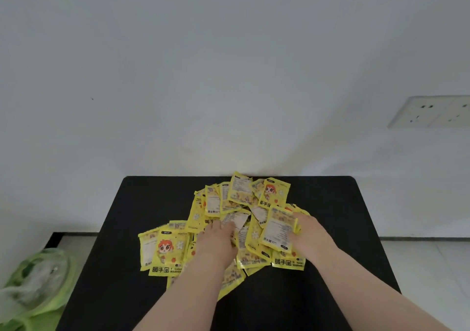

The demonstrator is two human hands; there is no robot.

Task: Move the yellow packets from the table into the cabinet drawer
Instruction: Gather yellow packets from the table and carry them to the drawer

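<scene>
Early stage of the transfer. A loose heap of yellow packets [236, 218] covers the middle of the black bench [122, 229], which stands against a white wall [229, 63]; some packets lie face up, others show their printed backs. The left hand [216, 241] rests palm down on the heap, fingers spread flat over several packets, gripping none that can be seen. The right hand [309, 234] holds one packet [278, 229] by its right edge, tilted up from the pile. No cabinet or drawer is in view, so no packet can be counted as stowed. Judged from the size of the heap, nearly all of the moving remains. A green bag [38, 279] lies on the floor at lower left.
</scene>
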